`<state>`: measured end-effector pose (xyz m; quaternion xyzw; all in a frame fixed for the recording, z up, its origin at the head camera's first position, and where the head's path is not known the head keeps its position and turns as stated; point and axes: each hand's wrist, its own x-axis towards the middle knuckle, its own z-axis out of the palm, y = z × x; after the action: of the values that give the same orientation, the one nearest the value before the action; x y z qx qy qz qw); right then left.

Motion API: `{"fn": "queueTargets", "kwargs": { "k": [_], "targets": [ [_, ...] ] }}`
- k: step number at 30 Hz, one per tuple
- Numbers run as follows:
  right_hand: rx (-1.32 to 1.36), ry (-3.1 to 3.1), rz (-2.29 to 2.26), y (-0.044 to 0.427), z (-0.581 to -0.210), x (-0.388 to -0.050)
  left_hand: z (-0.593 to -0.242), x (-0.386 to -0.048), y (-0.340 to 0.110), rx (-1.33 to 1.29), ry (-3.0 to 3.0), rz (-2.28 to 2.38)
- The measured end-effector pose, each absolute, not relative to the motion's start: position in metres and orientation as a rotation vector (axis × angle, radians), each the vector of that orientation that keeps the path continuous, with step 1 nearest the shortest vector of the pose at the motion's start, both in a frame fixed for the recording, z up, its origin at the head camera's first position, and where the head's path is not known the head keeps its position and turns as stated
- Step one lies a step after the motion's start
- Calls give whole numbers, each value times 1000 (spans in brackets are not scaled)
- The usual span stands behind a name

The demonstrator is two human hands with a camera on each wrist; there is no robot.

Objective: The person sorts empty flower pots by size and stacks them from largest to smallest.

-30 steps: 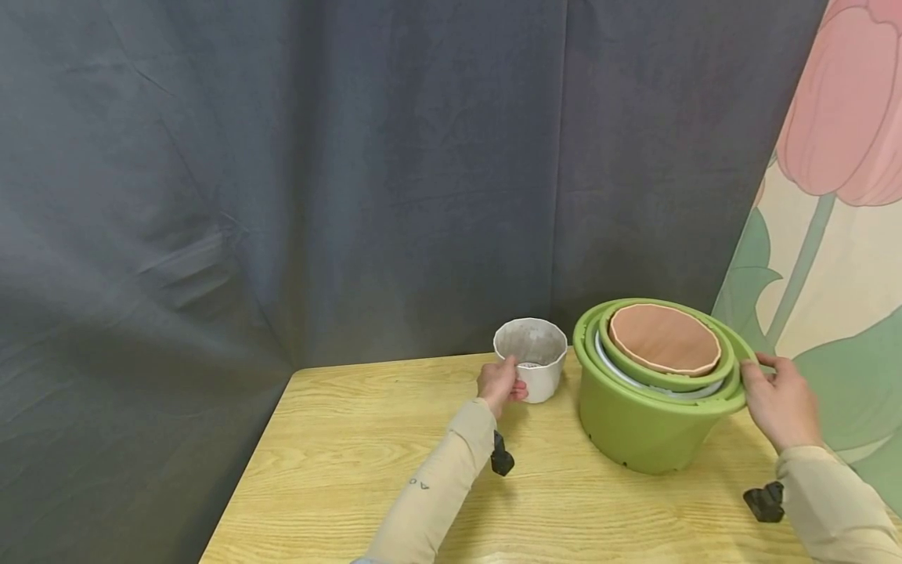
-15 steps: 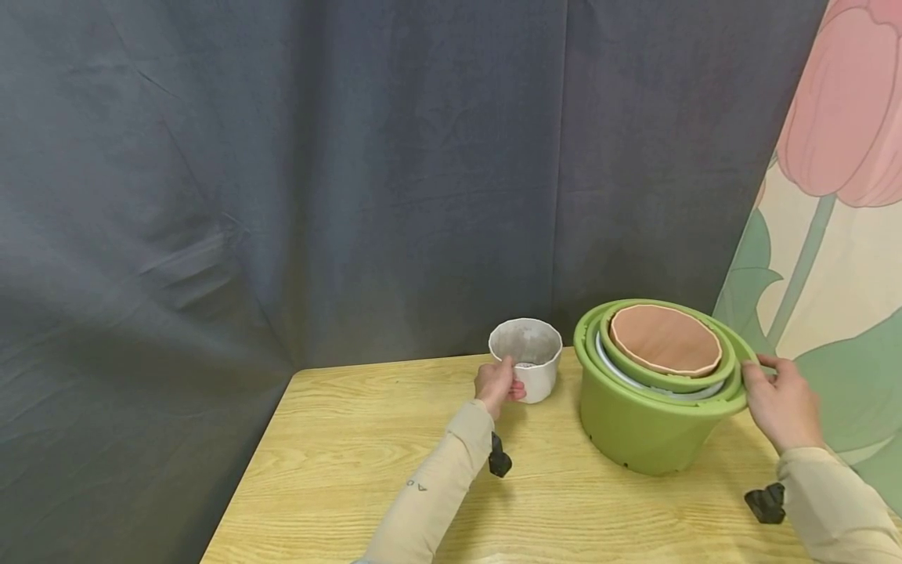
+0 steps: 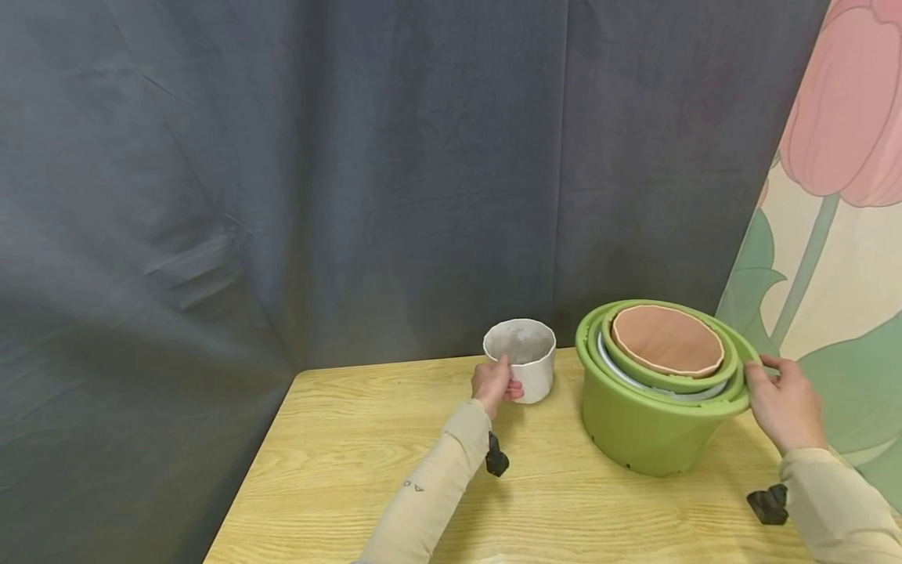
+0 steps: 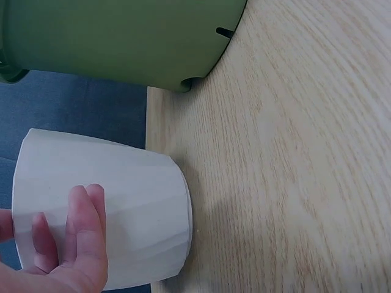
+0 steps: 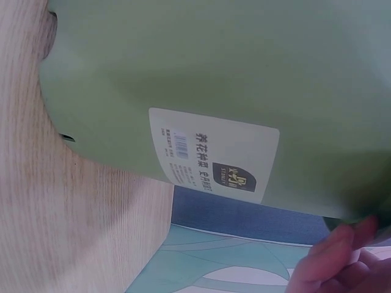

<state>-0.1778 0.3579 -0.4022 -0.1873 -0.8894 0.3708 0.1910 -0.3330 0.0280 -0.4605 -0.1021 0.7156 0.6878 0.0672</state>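
Note:
In the head view, my left hand (image 3: 496, 382) pinches the near-left rim of a white flowerpot (image 3: 534, 382), thumb inside and fingers against the outer wall. This pot stands upright near the table's back edge. To its right is a large green flowerpot (image 3: 634, 435), whose right rim my right hand (image 3: 788, 403) grips. Nested inside it are a pale grey pot (image 3: 694, 395), a smaller green pot (image 3: 669, 382) and a terracotta-coloured pot (image 3: 665, 341). The right wrist view shows a white label (image 5: 214, 155) on the large pot's side.
A wood-grain table (image 3: 352, 470) carries everything. Dark grey curtain (image 3: 423, 172) hangs right behind the back edge and on the left. At the right is a panel (image 3: 838, 235) with a tulip pattern.
The white flowerpot has slid a little to the left with my left hand. My right hand and the nested green pots look nearly still.

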Motion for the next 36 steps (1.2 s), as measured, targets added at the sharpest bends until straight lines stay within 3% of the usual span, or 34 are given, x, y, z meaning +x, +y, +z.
{"fn": "queueTargets", "kwargs": {
  "k": [36],
  "targets": [
    [-514,-2512,1069,361,-405,-179,-416,-324,17,-166,2346,2003]
  ]
}}
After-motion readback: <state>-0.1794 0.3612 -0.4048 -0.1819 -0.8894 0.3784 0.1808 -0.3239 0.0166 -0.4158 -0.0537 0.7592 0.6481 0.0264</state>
